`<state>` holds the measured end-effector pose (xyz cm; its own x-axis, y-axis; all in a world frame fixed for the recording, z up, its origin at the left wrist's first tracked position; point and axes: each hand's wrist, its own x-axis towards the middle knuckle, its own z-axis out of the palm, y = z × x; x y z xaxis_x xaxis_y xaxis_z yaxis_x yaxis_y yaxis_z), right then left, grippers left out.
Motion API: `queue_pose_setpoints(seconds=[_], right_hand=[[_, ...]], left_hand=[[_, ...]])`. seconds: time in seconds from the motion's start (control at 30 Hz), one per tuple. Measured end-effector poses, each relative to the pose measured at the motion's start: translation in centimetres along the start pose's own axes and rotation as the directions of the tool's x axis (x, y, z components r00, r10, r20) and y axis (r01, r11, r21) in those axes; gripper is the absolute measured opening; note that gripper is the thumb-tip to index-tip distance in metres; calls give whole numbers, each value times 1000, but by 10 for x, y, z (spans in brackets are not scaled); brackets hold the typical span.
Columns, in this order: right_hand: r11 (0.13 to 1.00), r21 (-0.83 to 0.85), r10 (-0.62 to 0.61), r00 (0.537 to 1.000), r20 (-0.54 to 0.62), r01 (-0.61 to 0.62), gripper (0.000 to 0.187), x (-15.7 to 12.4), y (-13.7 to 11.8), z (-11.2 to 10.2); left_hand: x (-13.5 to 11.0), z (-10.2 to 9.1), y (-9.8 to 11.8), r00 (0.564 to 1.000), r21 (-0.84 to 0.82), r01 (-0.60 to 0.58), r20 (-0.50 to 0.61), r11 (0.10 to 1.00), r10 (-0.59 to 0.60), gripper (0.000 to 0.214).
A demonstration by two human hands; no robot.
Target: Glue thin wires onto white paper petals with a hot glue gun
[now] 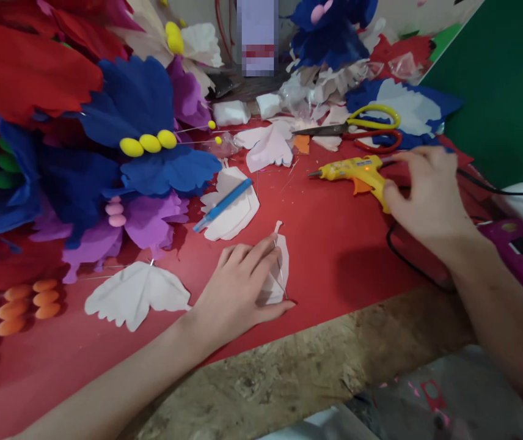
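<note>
My left hand lies spread over a white scalloped wing-shaped piece on the red sheet. A thin wire crosses that piece between my fingers and thumb; part of the piece is hidden under the hand. To the right, my right hand is closed around the handle end of a yellow glue gun, whose nozzle points left. A small orange light glows on the gun's body. Left of my left hand rests a white butterfly shape. A blue pen lies across stacked white pieces.
Scissors with yellow and red handles lie behind the glue gun. Blue, red and purple butterflies crowd the left. Orange oval beads sit at lower left. A black cord loops near a purple power strip. The red sheet covers a wooden board.
</note>
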<state>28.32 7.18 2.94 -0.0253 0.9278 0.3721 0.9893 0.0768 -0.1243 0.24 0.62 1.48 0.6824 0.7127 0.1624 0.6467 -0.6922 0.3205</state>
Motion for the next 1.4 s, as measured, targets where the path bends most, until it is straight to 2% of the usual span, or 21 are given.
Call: queue_pose_setpoints(seconds=[0.07,0.13,0.3,0.43,0.5,0.57,0.63,0.73,0.87,1.0,1.1,1.17,1.23,1.4], right_hand=[[999,7,39,989,139,-41,34,3,11,8],[999,28,26,980,199,-32,31,4,15,14],[998,50,33,983,181,-43,28,4,15,18],[993,47,98,987,124,-105,29,4,12,10],[982,59,172,980,97,-178,32,2,7,4],[950,155,262,962,83,-272,34,-1,0,-3],[878,342,311,942,123,-335,38,-4,-7,-8],[778,541,267,947,177,-320,39,-7,-14,-15],[811,556,99,980,176,-181,39,-11,-19,-17],[817,567,-39,971,234,-104,63,-20,-22,-8],[875,477,-181,971,154,87,68,-28,-23,-1],[904,333,-306,950,70,267,62,-30,-24,1],[892,194,-418,908,9,408,57,-30,-25,1],[807,29,-590,807,-14,590,47,-29,-26,-1]], left_hand=[[0,0,0,1000,-5,8,11,1000,-8,56],[0,0,0,1000,-6,17,16,1000,-17,55],[1,-1,1,999,-3,24,26,1000,-24,56],[0,0,2,999,6,34,28,999,-35,57],[0,1,1,999,5,28,17,1000,-28,58],[-1,2,0,1000,-2,21,7,1000,-21,59],[-1,2,0,1000,-4,20,6,1000,-20,59],[-2,1,0,1000,4,29,6,1000,-29,66],[-2,2,1,1000,23,29,3,999,-29,73],[-1,3,0,1000,70,0,-16,998,1,66],[-1,3,0,1000,77,-12,-12,997,13,67],[-2,3,0,1000,79,-13,-8,997,14,67],[-1,3,-1,1000,82,-4,5,997,4,67],[-1,2,-1,1000,87,1,29,996,-3,68]])
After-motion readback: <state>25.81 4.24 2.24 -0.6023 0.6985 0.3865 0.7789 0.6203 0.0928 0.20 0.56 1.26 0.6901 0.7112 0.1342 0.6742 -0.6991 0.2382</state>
